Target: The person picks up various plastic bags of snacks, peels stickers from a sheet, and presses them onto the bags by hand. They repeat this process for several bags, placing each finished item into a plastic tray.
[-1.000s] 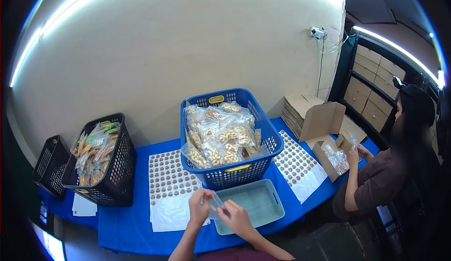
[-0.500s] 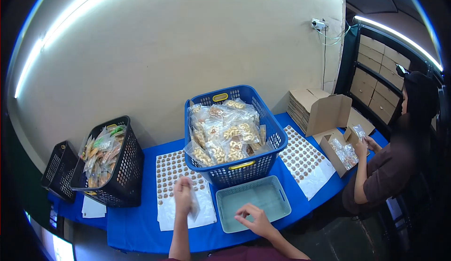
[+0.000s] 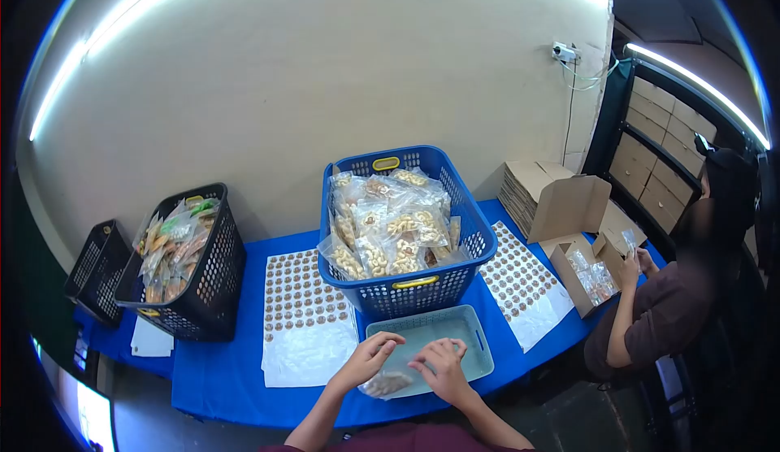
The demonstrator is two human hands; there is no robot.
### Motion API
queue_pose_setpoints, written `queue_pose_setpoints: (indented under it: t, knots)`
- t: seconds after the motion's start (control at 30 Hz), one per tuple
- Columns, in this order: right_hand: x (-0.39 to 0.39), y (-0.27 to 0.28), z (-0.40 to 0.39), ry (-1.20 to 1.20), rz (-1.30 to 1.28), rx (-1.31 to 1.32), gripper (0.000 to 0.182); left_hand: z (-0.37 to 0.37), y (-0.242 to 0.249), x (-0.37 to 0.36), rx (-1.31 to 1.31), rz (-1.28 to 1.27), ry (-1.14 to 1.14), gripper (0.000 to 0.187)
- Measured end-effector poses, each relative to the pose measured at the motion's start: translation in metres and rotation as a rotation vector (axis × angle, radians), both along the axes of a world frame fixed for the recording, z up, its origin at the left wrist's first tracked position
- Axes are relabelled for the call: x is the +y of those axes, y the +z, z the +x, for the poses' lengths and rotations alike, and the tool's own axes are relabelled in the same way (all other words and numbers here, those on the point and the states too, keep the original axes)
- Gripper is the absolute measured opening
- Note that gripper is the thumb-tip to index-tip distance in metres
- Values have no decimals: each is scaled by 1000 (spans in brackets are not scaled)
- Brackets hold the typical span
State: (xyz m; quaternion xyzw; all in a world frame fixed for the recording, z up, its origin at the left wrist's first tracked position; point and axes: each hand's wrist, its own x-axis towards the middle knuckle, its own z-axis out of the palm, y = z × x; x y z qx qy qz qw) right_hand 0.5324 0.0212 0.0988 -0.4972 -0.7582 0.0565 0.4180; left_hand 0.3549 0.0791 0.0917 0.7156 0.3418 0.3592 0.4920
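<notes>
left hand (image 3: 370, 358): fingers curled on the left end of the clear snack pouch (image 3: 387, 383), pinching it, at the near-left corner of the grey tray (image 3: 479, 353)
right hand (image 3: 443, 368): fingers spread and pressed down beside the pouch's right end, touching it; real grip or just steadying, cannot tell
snack pouch: lies flat over the tray's near rim, 6 o'clock from the blue basket (image 3: 459, 277), brownish contents, seal edge too small to read
blue basket: full of bagged cashew-like packs (image 3: 390, 228), just behind the tray at 12 o'clock
sticker sheets: one (image 3: 301, 302) at 10 o'clock of the hands, another (image 3: 516, 277) at 2 o'clock, both flat on the blue desk (image 3: 219, 379)
black basket (image 3: 203, 281): 9–10 o'clock, mixed packets inside
co-worker: a person at 3 o'clock, their hand (image 3: 630, 269) at an open carton (image 3: 581, 273)
doing it well (judgement): keep pouch flat, both hands at opposite ends, press evenly so contents don't bunch; let it drop fully inside the tray, not on the rim
</notes>
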Motion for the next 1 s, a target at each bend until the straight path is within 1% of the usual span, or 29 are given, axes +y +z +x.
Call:
queue_pose_setpoints:
  t: [0.1, 0.13, 0.2, 0.23, 0.27, 0.37, 0.43, 0.57, 0.6, 0.63, 0.67, 0.7, 0.73, 0.77, 0.8, 0.83, 0.9, 0.93, 0.97, 1.0]
  knots:
    - [7, -9, 4, 84, -53, 217, 13, 6, 4, -7, 88, 58, -82, 22]
    - [6, -7, 3, 85, -61, 235, 13, 14, 4, -12, 62, 160, 28, 17]
    - [6, -1, -6, 80, -65, 268, 13, 15, 5, -12, 52, 204, 125, 15]
    - [5, 0, -10, 70, -85, 325, 13, 17, 6, -11, 46, 230, 170, 15]
    - [4, -2, -16, 59, -107, 381, 12, 19, 6, -12, -12, 288, 238, 12]
    - [-4, 7, -33, 34, -138, 479, 10, 16, 16, -14, 49, 501, 366, 9]
    - [-9, 10, -42, 51, -190, 542, 9, 9, 22, -10, 35, 548, 480, 8]
    - [-6, 4, -51, 139, -154, 510, 8, -7, 24, -2, 3, 599, 708, 9]
    - [-6, 3, -50, 168, -166, 481, 8, -10, 23, 0, -56, 573, 765, 11]
    - [-5, 1, -49, 197, -176, 453, 8, -19, 18, 4, -92, 560, 801, 6]
    - [-3, -2, -47, 225, -183, 424, 8, -29, 16, 5, -316, 360, 842, 9]
    - [-4, -12, -45, 231, -271, 496, 8, -51, 9, 19, -536, 107, 910, 17]
    - [-5, -27, -41, 237, -357, 568, 8, -63, 22, 21, -670, 130, 964, 29]
    - [-5, -43, -37, 244, -441, 641, 8, -82, 11, 31, -770, 140, 1004, 32]
    - [-3, -56, -30, 215, -580, 719, 8, -76, 27, 25, -858, 124, 1063, 30]
    - [0, -63, -24, 215, -627, 799, 7, -69, 44, 17, -951, 105, 1124, 28]
    - [4, -69, -15, 216, -737, 951, 7, -66, 34, 7, -899, 94, 858, 26]
    - [6, -70, -14, 292, -774, 987, 15, -64, 31, 1, -866, 84, 730, 26]
    - [4, -71, -17, 383, -879, 1102, 20, -52, 30, 1, -983, 31, 645, 29]
    - [2, -66, -22, 473, -981, 1218, 25, -46, 26, 1, -1193, -172, 472, 29]
